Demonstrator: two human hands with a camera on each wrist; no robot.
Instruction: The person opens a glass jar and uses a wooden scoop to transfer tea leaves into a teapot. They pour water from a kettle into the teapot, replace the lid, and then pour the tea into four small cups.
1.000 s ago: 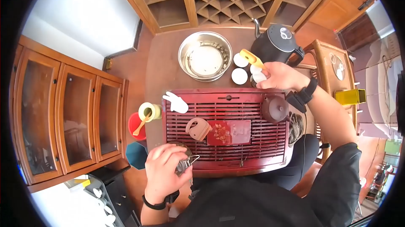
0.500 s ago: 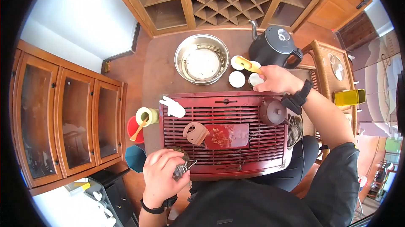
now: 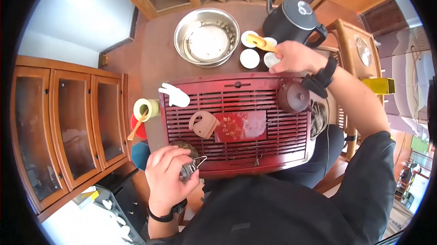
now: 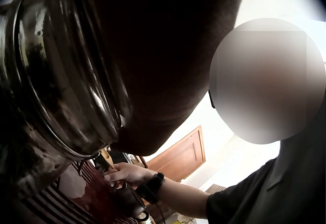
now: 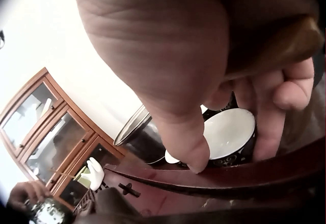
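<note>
At the front left of the tea tray [image 3: 198,81], my left hand [image 3: 166,176] grips a glass jar with a wire clasp [image 3: 187,171]. Dark leafy contents show through the jar's glass [image 4: 38,66] in the left wrist view. Beyond the tray's back right edge, my right hand [image 3: 298,57] holds a yellow bamboo tea scoop [image 3: 260,42], which reaches over the small white cups [image 3: 249,58]. In the right wrist view the thumb and fingers straddle a cup with a dark patterned outside [image 5: 229,132]; the scoop handle [image 5: 285,45] lies across the palm.
A brown teapot [image 3: 296,97], a pinkish clay piece [image 3: 203,124] and a white hand-shaped ornament [image 3: 177,97] stand on the tray. Behind are a steel basin [image 3: 182,47] and a black kettle [image 3: 296,17]. A pale green holder [image 3: 152,107] with a wooden utensil stands at the left.
The head view has tipped, so the table sits higher in it. The right hand has shifted slightly right relative to the cups, and the scoop lies flatter. The left hand keeps gripping the jar.
</note>
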